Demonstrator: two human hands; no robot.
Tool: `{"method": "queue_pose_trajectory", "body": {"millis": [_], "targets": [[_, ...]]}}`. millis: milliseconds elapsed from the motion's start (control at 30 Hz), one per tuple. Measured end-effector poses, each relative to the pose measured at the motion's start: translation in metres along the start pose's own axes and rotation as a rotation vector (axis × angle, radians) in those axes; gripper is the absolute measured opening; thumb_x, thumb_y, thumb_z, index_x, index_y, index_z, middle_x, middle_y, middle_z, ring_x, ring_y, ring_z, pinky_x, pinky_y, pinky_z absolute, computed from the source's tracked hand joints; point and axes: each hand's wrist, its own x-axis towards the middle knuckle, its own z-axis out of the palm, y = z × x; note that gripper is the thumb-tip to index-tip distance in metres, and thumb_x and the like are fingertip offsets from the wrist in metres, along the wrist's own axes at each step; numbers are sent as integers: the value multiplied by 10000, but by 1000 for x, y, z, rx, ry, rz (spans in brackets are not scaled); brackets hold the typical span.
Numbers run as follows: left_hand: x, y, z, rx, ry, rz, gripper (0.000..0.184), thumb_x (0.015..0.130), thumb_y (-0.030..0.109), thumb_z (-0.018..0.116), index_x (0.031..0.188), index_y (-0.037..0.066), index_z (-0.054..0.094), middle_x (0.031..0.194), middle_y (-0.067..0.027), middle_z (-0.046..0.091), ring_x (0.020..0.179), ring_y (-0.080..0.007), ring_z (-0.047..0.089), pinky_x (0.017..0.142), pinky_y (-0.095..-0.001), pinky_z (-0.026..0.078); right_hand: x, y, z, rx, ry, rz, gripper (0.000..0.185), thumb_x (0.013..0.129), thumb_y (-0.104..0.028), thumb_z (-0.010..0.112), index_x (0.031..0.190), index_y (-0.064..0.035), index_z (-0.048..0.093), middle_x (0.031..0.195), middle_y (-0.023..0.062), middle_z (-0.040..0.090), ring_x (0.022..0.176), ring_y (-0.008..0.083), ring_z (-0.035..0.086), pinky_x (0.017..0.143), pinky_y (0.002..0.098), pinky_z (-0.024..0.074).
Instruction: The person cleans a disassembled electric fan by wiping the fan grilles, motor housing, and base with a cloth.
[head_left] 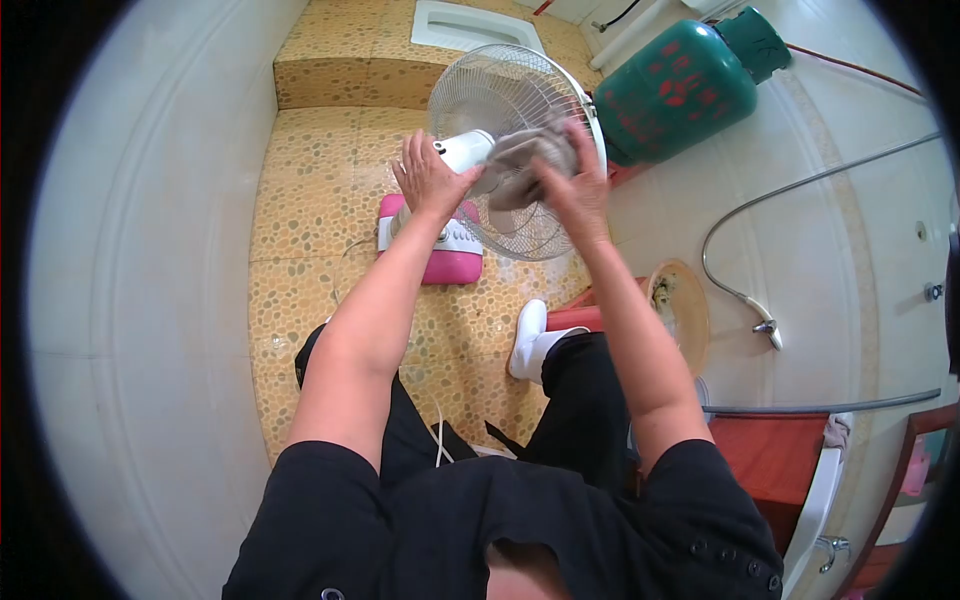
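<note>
A standing fan with a round wire cage (525, 235) and a white motor housing (464, 150) stands in front of me on a pink and white base (453, 266). My left hand (432, 178) is at the housing, thumb against its near side and the other fingers spread. My right hand (578, 190) grips a grey-brown cloth (525, 165) at the back of the cage. The cloth is blurred and lies between the hand and the wires. It hides part of the cage and the housing's right end.
A green gas cylinder (675, 95) lies at the upper right. A squat toilet (470, 28) is set in the raised step. On the right are a shower hose (712, 232), a round basin (690, 315) and a red surface (770, 455). A white cord (440, 435) hangs near my legs.
</note>
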Motion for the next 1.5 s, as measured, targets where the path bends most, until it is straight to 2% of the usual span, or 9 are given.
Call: {"method": "queue_pose_trajectory", "body": {"millis": [200, 300, 333, 867, 967, 1100, 1267, 1400, 1500], "targets": [[12, 12, 2, -61, -14, -5, 693, 624, 584, 761, 1139, 153, 591, 1117, -71, 629, 1057, -301, 562, 890, -416, 448, 85, -28, -47, -250, 259, -341, 613, 702, -227, 760, 1253, -109, 520, 1072, 130, 589, 944, 304, 588, 840, 384, 487], [15, 13, -1, -56, -107, -43, 632, 623, 582, 764, 1074, 169, 603, 1077, -60, 636, 1034, -297, 561, 866, -424, 450, 78, 29, 0, -490, 55, -379, 436, 686, -226, 738, 1099, -278, 609, 1039, 27, 561, 1010, 258, 545, 811, 408, 446], [16, 18, -4, -71, -106, -62, 566, 609, 558, 774, 976, 153, 624, 1061, -34, 644, 1033, -266, 561, 874, -404, 448, 59, 27, 4, -794, 207, -526, 328, 694, -216, 707, 989, -339, 636, 1036, -6, 538, 1006, 216, 536, 794, 396, 388], [20, 14, 0, -58, -191, -19, 639, 596, 567, 787, 1009, 117, 598, 1032, -91, 640, 1035, -300, 552, 849, -438, 459, -91, 56, -41, -652, -64, -551, 244, 740, -232, 609, 952, -333, 673, 1041, -37, 527, 1012, 197, 490, 790, 346, 371], [21, 14, 2, -90, -213, -17, 684, 605, 581, 781, 1035, 87, 583, 1053, -122, 629, 1071, -315, 545, 863, -446, 452, -87, 61, -60, -374, -116, -537, 253, 726, -208, 629, 945, -325, 676, 1010, -26, 540, 1000, 206, 495, 786, 342, 399], [38, -10, 7, -88, -211, 18, 784, 674, 530, 768, 1216, 25, 511, 1197, -205, 572, 1104, -329, 553, 917, -421, 442, -74, 53, -96, 203, 3, -313, 489, 617, -84, 747, 1090, -156, 649, 1083, 48, 583, 939, 293, 577, 799, 377, 470], [54, 72, -14, -345, -59, 163, 837, 727, 477, 731, 1339, -6, 428, 1331, -248, 459, 1243, -359, 444, 1042, -408, 349, -45, 72, -121, 769, 325, 269, 641, 811, -211, 723, 1316, 2, 391, 1177, 126, 553, 1049, 177, 560, 913, 319, 458], [48, 166, -16, -419, -227, 321, 851, 708, 478, 736, 1349, 12, 426, 1370, -225, 420, 1293, -335, 383, 1077, -410, 301, -26, 114, -100, 1331, 348, 435, 496, 857, -256, 679, 1237, -35, 450, 1111, 63, 567, 992, 151, 570, 871, 296, 471], [46, 196, 8, -234, -218, 236, 873, 680, 475, 752, 1361, 40, 421, 1417, -202, 361, 1352, -343, 272, 1103, -421, 258, -22, 102, -65, 1067, 310, 327, 518, 795, -272, 756, 1212, -131, 483, 1110, 42, 573, 993, 140, 547, 850, 301, 469]]}}
